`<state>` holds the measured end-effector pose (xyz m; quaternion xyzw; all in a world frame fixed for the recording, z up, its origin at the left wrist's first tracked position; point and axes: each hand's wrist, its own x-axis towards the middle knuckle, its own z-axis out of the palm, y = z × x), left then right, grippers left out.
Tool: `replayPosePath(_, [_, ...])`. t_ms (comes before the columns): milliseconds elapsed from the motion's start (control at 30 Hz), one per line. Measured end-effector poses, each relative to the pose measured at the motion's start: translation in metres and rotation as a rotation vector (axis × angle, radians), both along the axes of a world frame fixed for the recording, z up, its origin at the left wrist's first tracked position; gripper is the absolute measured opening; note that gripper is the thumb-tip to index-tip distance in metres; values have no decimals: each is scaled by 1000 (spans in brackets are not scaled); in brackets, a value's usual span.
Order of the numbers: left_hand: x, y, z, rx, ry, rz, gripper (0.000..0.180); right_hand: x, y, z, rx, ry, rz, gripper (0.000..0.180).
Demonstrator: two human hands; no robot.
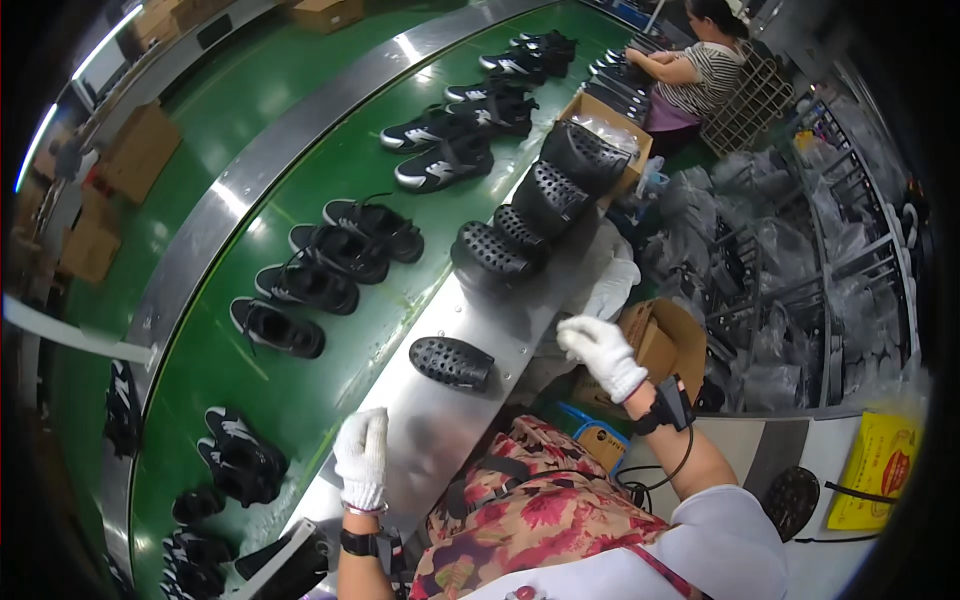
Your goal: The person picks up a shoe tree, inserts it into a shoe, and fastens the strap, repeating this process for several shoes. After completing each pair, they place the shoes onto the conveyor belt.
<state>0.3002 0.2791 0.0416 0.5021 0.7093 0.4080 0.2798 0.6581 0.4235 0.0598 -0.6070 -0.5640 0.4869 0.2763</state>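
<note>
Head view, looking down along a curved green conveyor belt (330,180) edged by a steel bench (450,420).

Left hand (362,458) in a white glove, raised over the near end of the bench, fingers together and curled, gripping nothing visible, touching nothing. Black wrist device (358,541) strapped just below the glove.

Right hand (600,355) also white-gloved, lifted at the bench's right edge above an open cardboard box (665,340); fingers bent inward, but cannot tell whether clamped on anything. Black band with a cable (665,405) around that wrist.

Nearest thing to both hands: a single black perforated clog (452,362), lying on its own on the steel bench between the two hands, apart from each. Farther up the bench, a row of more black perforated clogs (530,215), overlapping one another and leading to a second cardboard box (610,125).

On the belt, black shoes (320,270) laid side by side in a line, then black-and-white sneakers (450,140) farther along. More dark shoes (235,465) near the lower left of the belt.

At the far end, another person in a striped top (700,70), hands on shoes at the belt. To the right, racks with clear plastic bags (800,250); a yellow bag (875,470) at lower right. Floral-patterned garment (540,510) at the bottom centre.
</note>
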Motion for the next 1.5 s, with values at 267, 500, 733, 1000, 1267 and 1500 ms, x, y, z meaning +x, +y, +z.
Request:
replayPosePath(267, [63, 201, 60, 179, -8, -268, 27, 49, 132, -66, -182, 383, -396, 46])
replayPosePath(500, [152, 370, 34, -34, 23, -463, 62, 48, 206, -125, -348, 83, -194, 74])
replayPosePath(733, [228, 470, -7, -157, 213, -530, 84, 43, 222, -145, -154, -57, -255, 58])
replayPosePath(1000, [263, 453, -22, -131, 365, -834, 70, 101, 173, -166, -40, -71, -258, 64])
replayPosePath(1267, [334, 362, -16, -62, 248, -628, 58, 121, 123, -177, -113, 200, -357, 60])
replayPosePath(1500, [297, 271, 53, 63, 59, -722, 67, 125, 45, -48, 53, 57, -158, 54])
